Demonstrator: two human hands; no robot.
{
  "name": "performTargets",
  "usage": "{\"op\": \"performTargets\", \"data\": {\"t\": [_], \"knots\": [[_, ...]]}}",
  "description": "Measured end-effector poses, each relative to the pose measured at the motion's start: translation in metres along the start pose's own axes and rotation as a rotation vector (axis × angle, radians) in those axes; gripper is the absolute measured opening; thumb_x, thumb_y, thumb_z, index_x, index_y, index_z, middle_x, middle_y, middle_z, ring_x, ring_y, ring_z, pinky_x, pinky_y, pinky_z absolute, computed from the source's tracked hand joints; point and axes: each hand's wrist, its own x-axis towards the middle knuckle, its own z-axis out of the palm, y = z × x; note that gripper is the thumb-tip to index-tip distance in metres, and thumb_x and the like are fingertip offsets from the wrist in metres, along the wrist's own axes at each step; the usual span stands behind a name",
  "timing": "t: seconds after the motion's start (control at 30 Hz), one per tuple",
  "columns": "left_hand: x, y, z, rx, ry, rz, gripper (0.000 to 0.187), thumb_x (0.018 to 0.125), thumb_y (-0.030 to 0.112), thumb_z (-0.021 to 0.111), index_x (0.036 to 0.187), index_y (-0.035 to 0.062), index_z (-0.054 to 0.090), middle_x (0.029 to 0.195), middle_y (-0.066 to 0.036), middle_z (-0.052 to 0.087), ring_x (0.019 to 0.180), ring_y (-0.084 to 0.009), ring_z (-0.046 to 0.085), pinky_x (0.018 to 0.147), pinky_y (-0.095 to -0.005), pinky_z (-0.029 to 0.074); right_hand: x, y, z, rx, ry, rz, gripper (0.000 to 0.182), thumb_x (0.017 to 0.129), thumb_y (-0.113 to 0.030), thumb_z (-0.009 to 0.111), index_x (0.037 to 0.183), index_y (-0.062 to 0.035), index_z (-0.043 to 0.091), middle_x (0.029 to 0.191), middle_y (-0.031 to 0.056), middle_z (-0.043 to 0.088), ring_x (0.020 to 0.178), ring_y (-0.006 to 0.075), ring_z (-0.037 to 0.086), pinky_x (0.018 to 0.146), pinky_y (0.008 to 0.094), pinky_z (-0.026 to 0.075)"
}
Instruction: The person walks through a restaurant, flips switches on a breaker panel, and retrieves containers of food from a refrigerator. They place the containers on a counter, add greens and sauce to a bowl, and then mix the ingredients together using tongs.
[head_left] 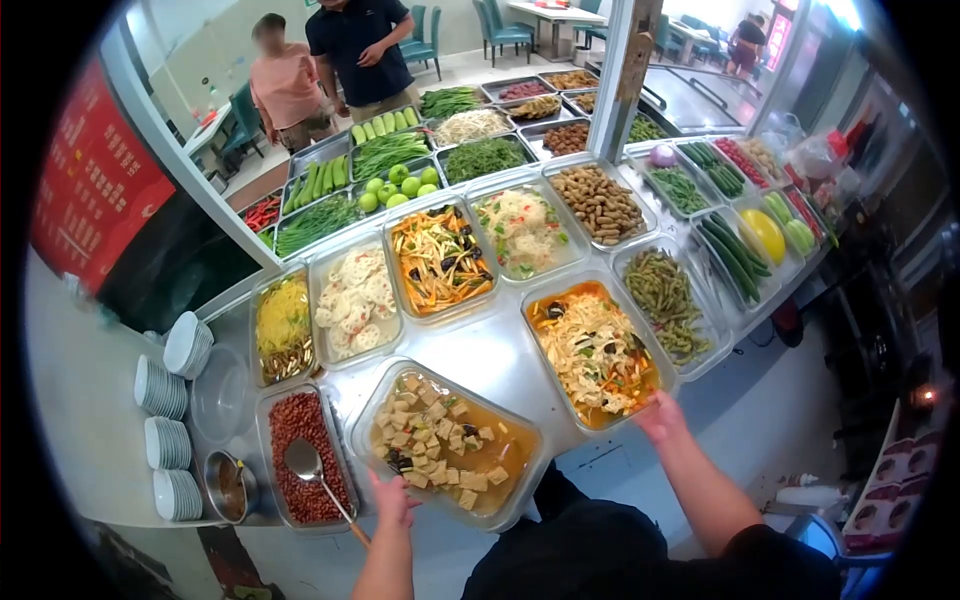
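the cubed-tofu tray (530, 492), lower centre, sits askew, out of line; the left hand (392, 502) is at its rim, grip unclear. the right hand (660, 420) grasps the shredded-salad tray (543, 365), right of centre.

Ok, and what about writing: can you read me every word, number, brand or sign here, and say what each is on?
None of the lettering is clear enough to quote.
Red wall poster: rows of pale characters, too blurred to read.
Pink upright sign at the far right: too small to read.
Dark shirt: a tiny chest mark, unreadable.
Food trays: no lettering that I can make out.
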Motion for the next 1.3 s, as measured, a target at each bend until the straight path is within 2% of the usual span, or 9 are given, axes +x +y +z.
{"op": "performTargets", "data": {"t": [0.23,0.33,0.4,0.5,0.63,0.93,1.1,1.23,1.3], "knots": [[-0.004,0.013,-0.001,-0.004,0.032,0.005,0.079,0.075,0.000,0.046,0.146,0.0215,0.020,0.116,-0.015,0.054,0.076,-0.0248,0.061,0.042,-0.0327,0.049,0.018,0.000,-0.021,-0.174,0.209,-0.042,0.031,0.084,-0.007,0.046,0.113,-0.0009,0.048,0.111,0.0206,0.058,0.101,0.0361,0.060,0.086,0.0529,0.050],[-0.001,0.006,0.001,-0.001,0.082,-0.035,0.078,0.075,-0.002,0.049,0.145,0.0202,0.024,0.117,-0.014,0.054,0.079,-0.0240,0.062,0.048,-0.0318,0.050,0.019,-0.013,-0.025,-0.590,0.303,0.129,0.027,0.090,-0.022,0.051,0.103,0.0016,0.054,0.090,0.0175,0.065,0.077,0.0318,0.066,0.066,0.0459,0.056],[0.009,-0.014,-0.001,-0.005,0.029,0.159,0.078,0.075,-0.005,0.054,0.144,0.0189,0.026,0.117,-0.012,0.055,0.081,-0.0221,0.061,0.050,-0.0289,0.049,0.002,-0.025,-0.006,-0.895,0.498,0.464,0.043,0.093,-0.040,0.052,0.102,0.0013,0.057,0.079,0.0165,0.065,0.060,0.0253,0.064,0.053,0.0367,0.053],[-0.001,-0.008,0.003,-0.068,0.005,0.119,0.076,0.075,-0.007,0.057,0.142,0.0174,0.029,0.118,-0.011,0.055,0.089,-0.0223,0.061,0.060,-0.0299,0.051,-0.022,-0.018,0.009,-1.149,0.148,0.847,0.049,0.091,-0.046,0.053,0.098,0.0024,0.057,0.080,0.0147,0.065,0.063,0.0213,0.065,0.053,0.0324,0.052],[-0.016,0.010,0.010,-0.093,-0.043,0.071,0.073,0.076,-0.009,0.054,0.141,0.0141,0.030,0.122,-0.011,0.054,0.105,-0.0245,0.057,0.076,-0.0343,0.051,-0.050,0.087,0.092,-1.191,-0.229,0.420,0.034,0.089,-0.033,0.062,0.095,-0.0007,0.054,0.072,0.0130,0.064,0.055,0.0200,0.063,0.046,0.0292,0.050],[-0.017,-0.001,-0.020,-0.303,0.003,0.284,0.078,0.070,-0.019,0.040,0.142,0.0096,0.030,0.125,-0.011,0.053,0.105,-0.0233,0.058,0.078,-0.0308,0.052,-0.037,0.160,0.091,-1.250,-0.299,0.323,0.027,0.086,-0.022,0.064,0.089,-0.0033,0.045,0.068,0.0095,0.057,0.057,0.0166,0.061,0.047,0.0271,0.049],[-0.024,-0.012,-0.044,-0.420,0.086,0.291,0.081,0.067,-0.019,0.043,0.142,0.0112,0.032,0.123,-0.012,0.054,0.098,-0.0243,0.061,0.069,-0.0323,0.054,-0.053,0.174,0.090,-1.148,0.157,0.165,0.031,0.085,-0.028,0.066,0.084,-0.0042,0.046,0.077,0.0110,0.058,0.058,0.0167,0.057,0.050,0.0278,0.049],[-0.034,-0.008,-0.077,-0.475,0.055,0.351,0.080,0.068,-0.016,0.046,0.141,0.0132,0.032,0.122,-0.013,0.054,0.091,-0.0270,0.063,0.064,-0.0352,0.055,-0.048,0.193,0.074,-0.964,0.270,0.242,0.030,0.084,-0.027,0.068,0.092,-0.0026,0.053,0.083,0.0125,0.059,0.063,0.0203,0.059,0.054,0.0301,0.052],[-0.047,0.001,-0.095,-0.568,0.049,0.336,0.080,0.068,-0.015,0.045,0.142,0.0139,0.031,0.122,-0.014,0.054,0.092,-0.0286,0.063,0.065,-0.0371,0.055,-0.042,0.202,0.065,-0.830,0.105,0.511,0.024,0.084,-0.020,0.065,0.095,-0.0014,0.055,0.075,0.0127,0.060,0.066,0.0253,0.062,0.059,0.0348,0.053]]}}
